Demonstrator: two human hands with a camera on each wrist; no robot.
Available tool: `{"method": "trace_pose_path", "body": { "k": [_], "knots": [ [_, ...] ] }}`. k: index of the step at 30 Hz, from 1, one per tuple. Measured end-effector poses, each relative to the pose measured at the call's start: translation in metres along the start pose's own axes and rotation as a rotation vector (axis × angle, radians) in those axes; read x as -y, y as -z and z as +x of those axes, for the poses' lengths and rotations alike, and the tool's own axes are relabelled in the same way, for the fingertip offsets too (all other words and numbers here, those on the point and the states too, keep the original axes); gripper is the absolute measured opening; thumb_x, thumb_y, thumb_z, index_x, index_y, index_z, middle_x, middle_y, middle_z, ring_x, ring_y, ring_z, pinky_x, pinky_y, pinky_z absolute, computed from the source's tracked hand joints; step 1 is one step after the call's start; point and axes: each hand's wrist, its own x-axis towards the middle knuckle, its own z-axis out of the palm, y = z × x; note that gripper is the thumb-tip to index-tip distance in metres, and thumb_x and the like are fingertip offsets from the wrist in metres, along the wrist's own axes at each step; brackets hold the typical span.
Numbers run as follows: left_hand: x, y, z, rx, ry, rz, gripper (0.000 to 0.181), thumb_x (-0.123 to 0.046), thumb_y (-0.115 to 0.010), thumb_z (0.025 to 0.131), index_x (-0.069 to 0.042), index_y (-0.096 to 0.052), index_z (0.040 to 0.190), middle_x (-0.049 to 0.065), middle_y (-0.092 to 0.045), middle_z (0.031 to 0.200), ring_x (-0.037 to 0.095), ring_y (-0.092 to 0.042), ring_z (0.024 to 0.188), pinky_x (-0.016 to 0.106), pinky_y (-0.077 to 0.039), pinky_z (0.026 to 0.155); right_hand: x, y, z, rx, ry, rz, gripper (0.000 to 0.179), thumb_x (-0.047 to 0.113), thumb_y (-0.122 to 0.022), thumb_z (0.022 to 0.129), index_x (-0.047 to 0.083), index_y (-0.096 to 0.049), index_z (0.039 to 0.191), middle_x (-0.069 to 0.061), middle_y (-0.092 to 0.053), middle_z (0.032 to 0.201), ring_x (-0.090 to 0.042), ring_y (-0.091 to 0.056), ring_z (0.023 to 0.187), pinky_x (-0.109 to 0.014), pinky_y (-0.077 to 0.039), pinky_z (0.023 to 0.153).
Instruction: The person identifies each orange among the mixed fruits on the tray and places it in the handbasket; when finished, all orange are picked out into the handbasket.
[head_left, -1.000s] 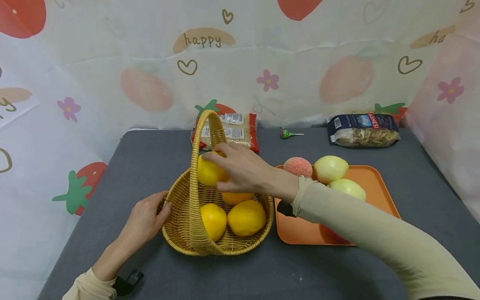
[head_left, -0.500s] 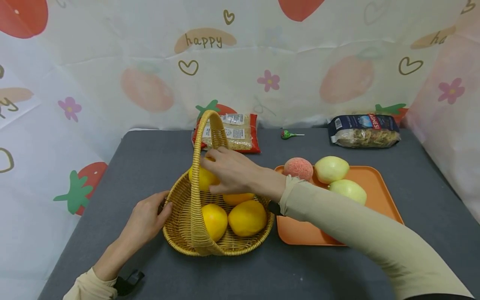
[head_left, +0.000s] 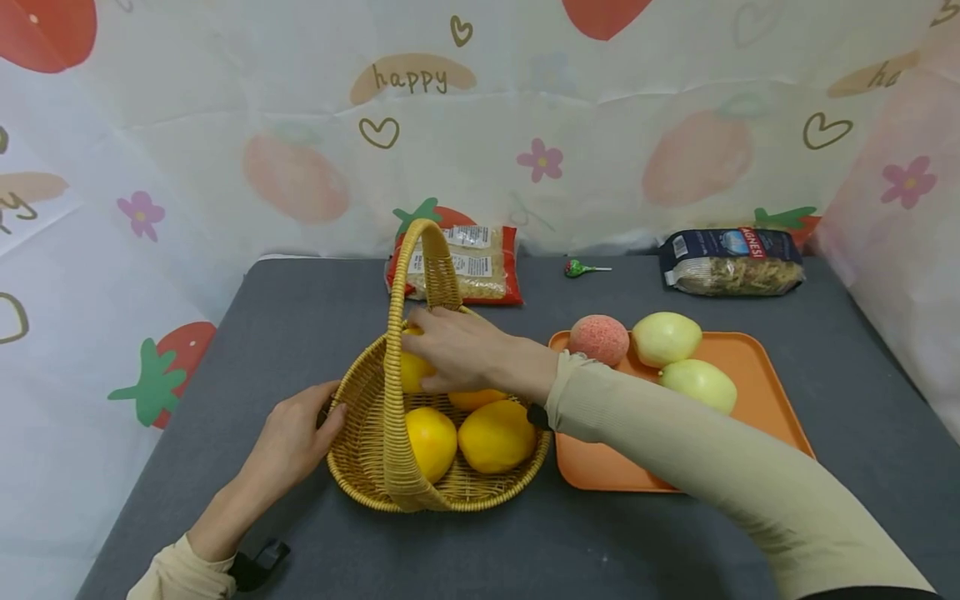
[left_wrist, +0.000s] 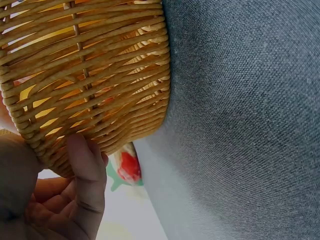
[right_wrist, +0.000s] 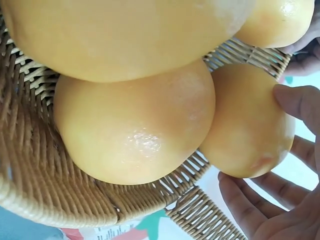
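Observation:
A wicker basket (head_left: 352, 454) with a tall handle stands on the table, several yellow fruits inside it. My left hand (head_left: 288, 437) grips its left rim; in the left wrist view, the thumb and fingers pinch the wicker edge. My right hand (head_left: 468, 350) reaches in at the back and holds a smooth yellow fruit (head_left: 415, 372) just behind the handle. Thumb and fingertips lie round that fruit (right_wrist: 250, 125) in the right wrist view, where it touches a neighbouring yellow fruit (right_wrist: 140, 130). Two more yellow fruits (head_left: 497, 436) lie at the basket's front, another under my right hand.
Right of the basket, an orange tray (head_left: 600, 471) carries a pink round thing (head_left: 598, 338) and two pale green fruits (head_left: 666, 338), partly behind my right sleeve. Along the back lie a red-edged bag (head_left: 480, 275), a lollipop (head_left: 576, 268) and a pasta bag (head_left: 735, 262).
My right hand has moved down and slightly left, lowering the yellow fruit from above the rim into the back of the basket. The left hand keeps its place on the rim.

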Motion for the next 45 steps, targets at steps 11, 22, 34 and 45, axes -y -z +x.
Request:
{"method": "trace_pose_path", "body": {
  "k": [11, 22, 34, 45],
  "knots": [
    [-0.001, 0.000, 0.001, -0.010, -0.005, -0.005, 0.028, -0.009, -0.059, 0.095, 0.002, -0.064, 0.121, 0.019, -0.069, 0.107, 0.029, -0.068, 0.088, 0.045, -0.054, 0.072, 0.005, -0.005, 0.007, 0.035, 0.063, -0.025, 0.037, 0.033, -0.061, 0.097, 0.013, -0.064, 0.127, -0.012, -0.058, 0.132, -0.024, -0.059, 0.112, -0.036, -0.045, 0.101],
    [-0.001, 0.001, 0.001, -0.011, -0.003, -0.008, 0.028, -0.009, -0.059, 0.096, 0.001, -0.064, 0.121, 0.019, -0.069, 0.109, 0.030, -0.069, 0.092, 0.047, -0.055, 0.076, 0.010, -0.014, 0.008, 0.080, 0.105, 0.042, 0.048, 0.028, -0.060, 0.098, 0.021, -0.051, 0.144, -0.007, -0.055, 0.139, -0.022, -0.055, 0.124, -0.036, -0.038, 0.112],
    [-0.001, 0.001, 0.000, -0.011, -0.004, -0.006, 0.029, -0.009, -0.058, 0.096, 0.002, -0.064, 0.122, 0.019, -0.069, 0.109, 0.030, -0.068, 0.091, 0.046, -0.054, 0.074, 0.007, -0.013, 0.004, 0.069, 0.082, 0.027, 0.030, 0.027, -0.058, 0.099, 0.018, -0.065, 0.127, -0.010, -0.055, 0.131, -0.022, -0.058, 0.110, -0.034, -0.049, 0.096],
    [-0.002, 0.002, 0.001, -0.002, 0.012, -0.009, 0.029, -0.009, -0.058, 0.096, 0.002, -0.064, 0.122, 0.020, -0.069, 0.110, 0.031, -0.068, 0.093, 0.048, -0.054, 0.077, 0.008, -0.009, 0.004, 0.051, 0.095, 0.006, 0.026, 0.024, -0.059, 0.098, 0.017, -0.068, 0.122, -0.009, -0.059, 0.124, -0.021, -0.060, 0.104, -0.033, -0.049, 0.090]
  ]
}}
